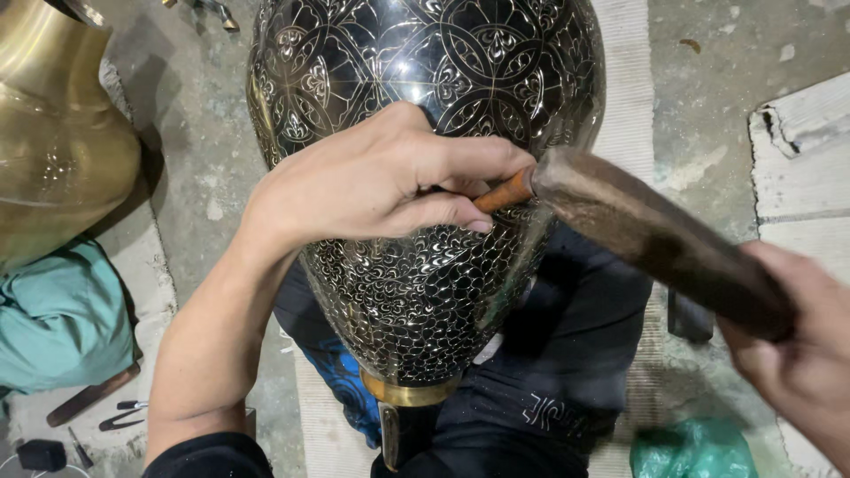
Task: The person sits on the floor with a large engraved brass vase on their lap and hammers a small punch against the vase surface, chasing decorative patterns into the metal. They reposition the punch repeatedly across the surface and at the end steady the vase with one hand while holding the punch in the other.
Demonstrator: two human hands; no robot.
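A large dark metal vase (416, 80) with engraved silver flower and circle patterns lies across my lap, its brass neck (409, 391) pointing toward me. My left hand (372, 177) rests on the vase's side and pinches a small orange-brown chisel (503, 192) against the surface. My right hand (801, 354) grips a dark wooden mallet (655, 235), whose head meets the chisel's outer end.
A plain brass vessel (53, 133) stands at the left, above a teal cloth (57, 319). Small pliers (119, 414) lie on the concrete floor at the lower left. A green plastic bag (695, 450) sits at the lower right, and a white slab (801, 150) at the right.
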